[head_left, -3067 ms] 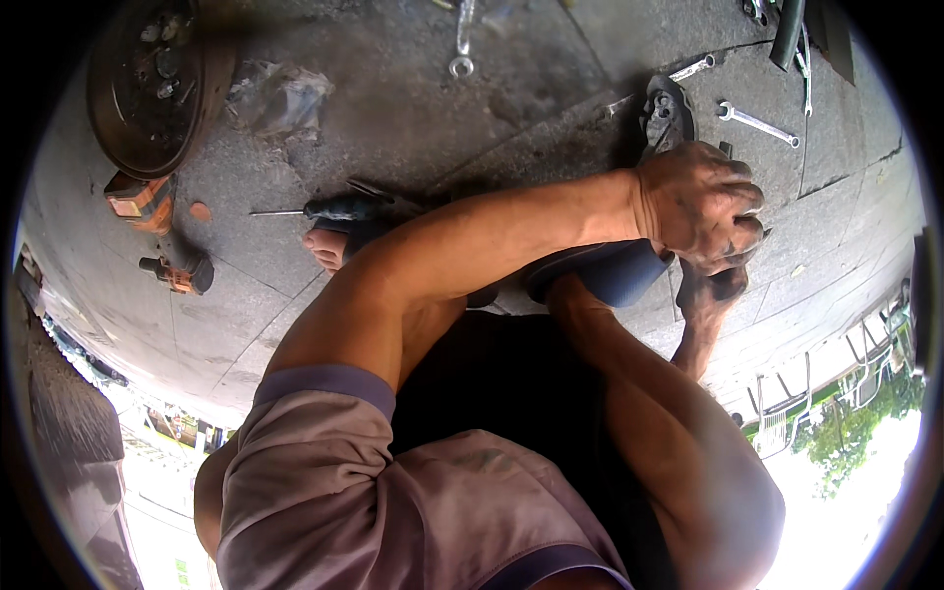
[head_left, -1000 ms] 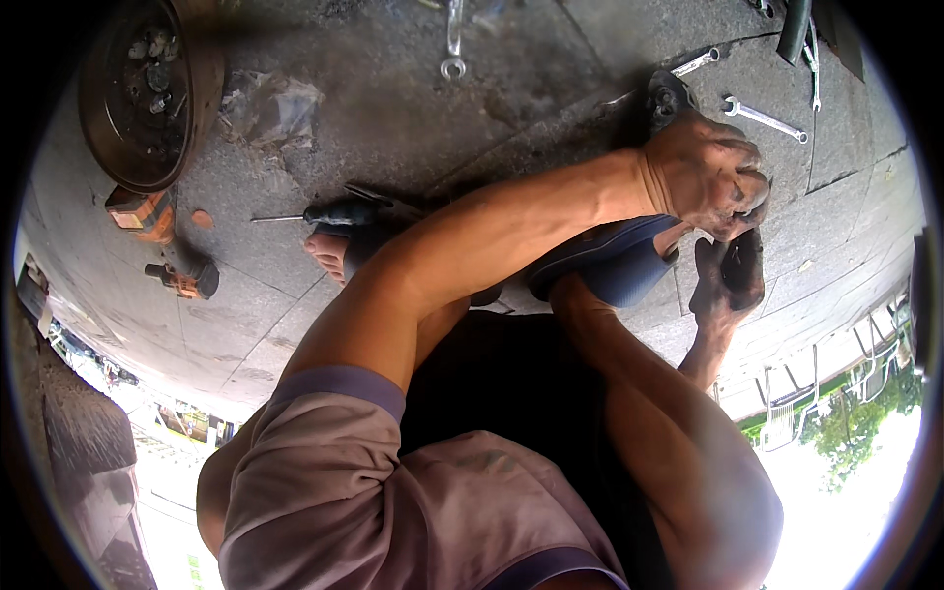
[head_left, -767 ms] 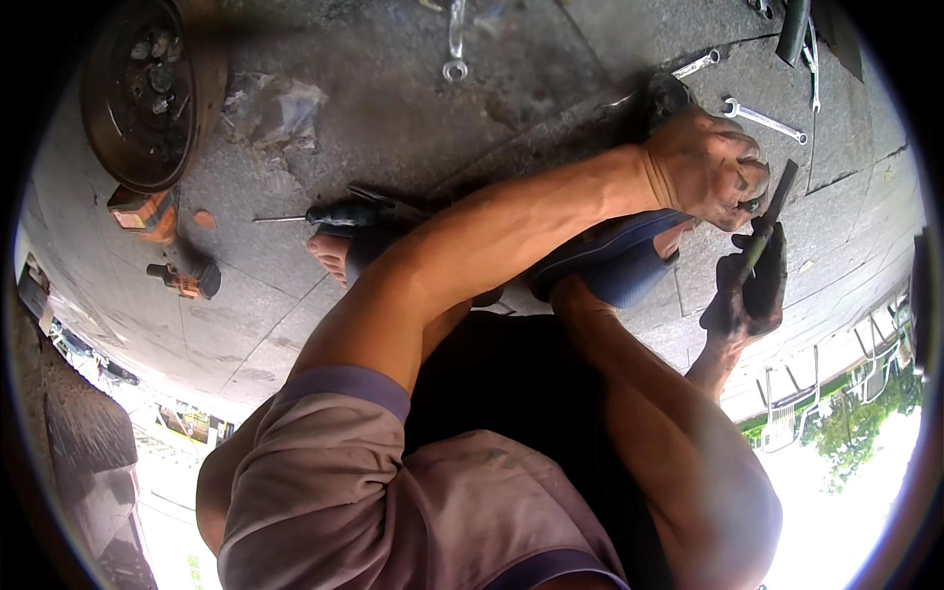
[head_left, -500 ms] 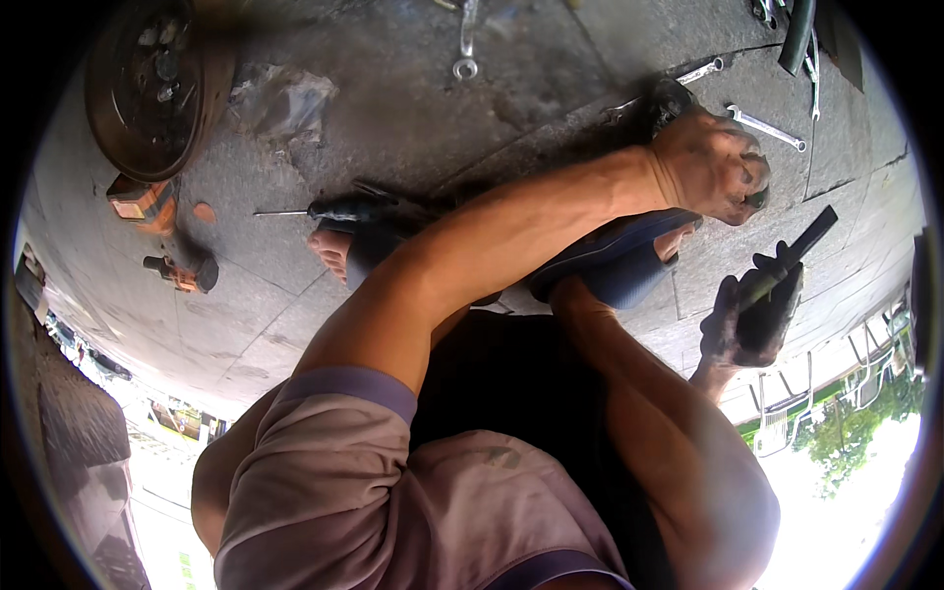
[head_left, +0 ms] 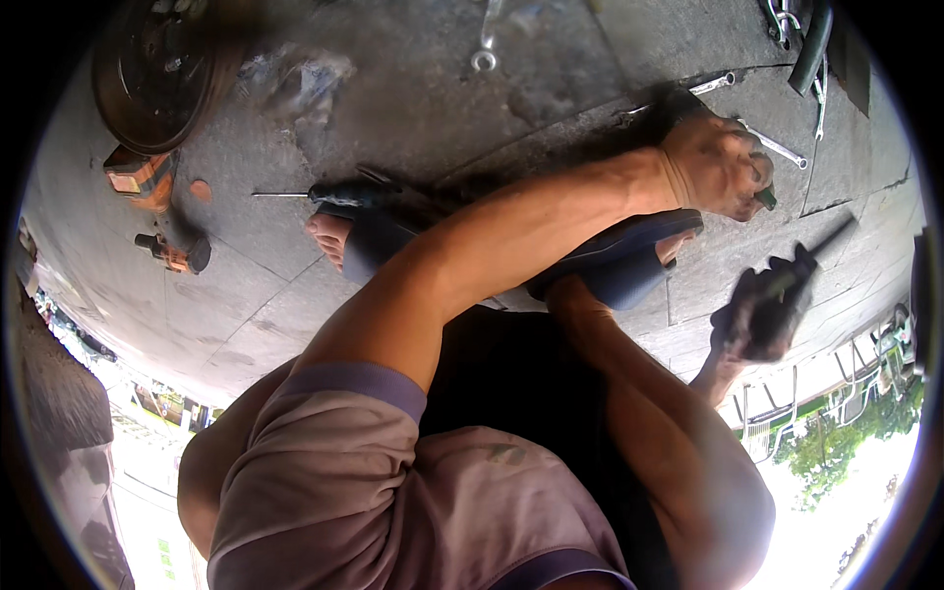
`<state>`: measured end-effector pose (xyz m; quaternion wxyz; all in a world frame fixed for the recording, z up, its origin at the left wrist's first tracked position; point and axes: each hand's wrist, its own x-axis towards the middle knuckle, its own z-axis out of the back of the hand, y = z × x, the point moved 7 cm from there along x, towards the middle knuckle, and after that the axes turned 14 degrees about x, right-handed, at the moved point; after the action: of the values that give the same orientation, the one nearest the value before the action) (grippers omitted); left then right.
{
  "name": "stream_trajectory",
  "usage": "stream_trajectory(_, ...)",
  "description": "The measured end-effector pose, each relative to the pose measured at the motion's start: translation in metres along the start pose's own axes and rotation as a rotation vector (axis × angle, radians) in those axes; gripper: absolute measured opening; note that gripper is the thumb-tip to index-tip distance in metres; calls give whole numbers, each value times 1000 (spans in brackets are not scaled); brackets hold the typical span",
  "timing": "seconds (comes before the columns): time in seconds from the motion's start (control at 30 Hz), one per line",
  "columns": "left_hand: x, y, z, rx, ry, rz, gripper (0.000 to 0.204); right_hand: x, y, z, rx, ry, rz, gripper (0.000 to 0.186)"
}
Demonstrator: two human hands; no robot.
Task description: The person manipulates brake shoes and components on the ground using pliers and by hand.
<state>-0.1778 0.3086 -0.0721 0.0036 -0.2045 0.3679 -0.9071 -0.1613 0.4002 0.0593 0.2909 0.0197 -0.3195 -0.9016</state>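
My left hand is closed in a fist at the end of the forearm crossing the view; a small dark green end pokes out below its fingers, the rest hidden. Just beyond it lies a dark part, partly covered by the hand. My right hand, blackened with grime, grips a flat dark bar-like tool, blurred, pointing up and right, apart from the left hand. Sandalled feet sit below my left forearm, beside a screwdriver. Spanners lie beyond my left hand.
At the upper left are a rusty round pan holding small parts, an orange power tool and crumpled plastic. Another spanner and a dark hose lie along the back of the paved floor.
My right hand has moved right, away from beneath my left hand, and the flat tool it holds has come into sight. My left hand has shifted slightly up and right.
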Motion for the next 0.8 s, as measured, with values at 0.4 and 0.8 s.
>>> stream_trajectory(0.4,4,4,1,18,60,107,23,-3,-62,30,569,-74,-441,54)
stream_trajectory(0.8,12,2,-2,81,97,167,26,30,-42,33,583,-174,-294,63)
